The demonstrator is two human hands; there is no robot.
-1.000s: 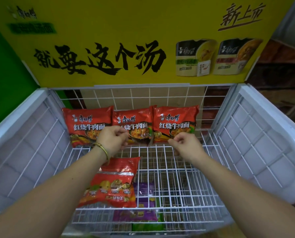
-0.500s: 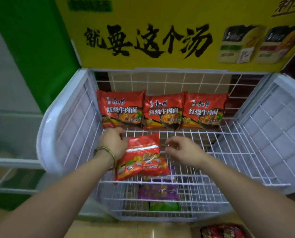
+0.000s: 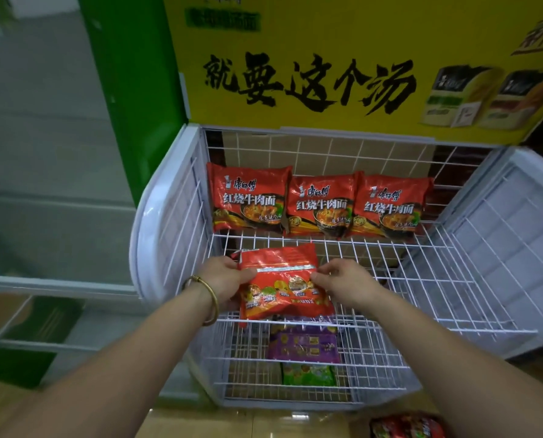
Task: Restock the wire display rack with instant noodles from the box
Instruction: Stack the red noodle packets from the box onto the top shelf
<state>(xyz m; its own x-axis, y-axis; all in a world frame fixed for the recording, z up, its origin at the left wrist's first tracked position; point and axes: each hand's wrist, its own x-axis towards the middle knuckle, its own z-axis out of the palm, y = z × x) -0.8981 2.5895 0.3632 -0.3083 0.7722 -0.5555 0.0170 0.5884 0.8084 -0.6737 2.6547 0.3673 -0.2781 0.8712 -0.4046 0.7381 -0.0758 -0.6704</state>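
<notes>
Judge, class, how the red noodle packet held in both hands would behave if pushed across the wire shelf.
The red noodle packet looks glossy, so it would probably slide easily. Its film crinkles at the edges, so the wrapper likely flexes. Flat and pillow-shaped, it seems unlikely to roll.

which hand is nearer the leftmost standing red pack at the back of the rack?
Left. The left hand sits below the leftmost standing pack; the right hand is below the other two, further right.

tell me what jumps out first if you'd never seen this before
Three red noodle packets stand in a row against the back of the white wire rack, under a yellow sign. In front, the left hand and right hand hold another red packet back-side up.
</notes>
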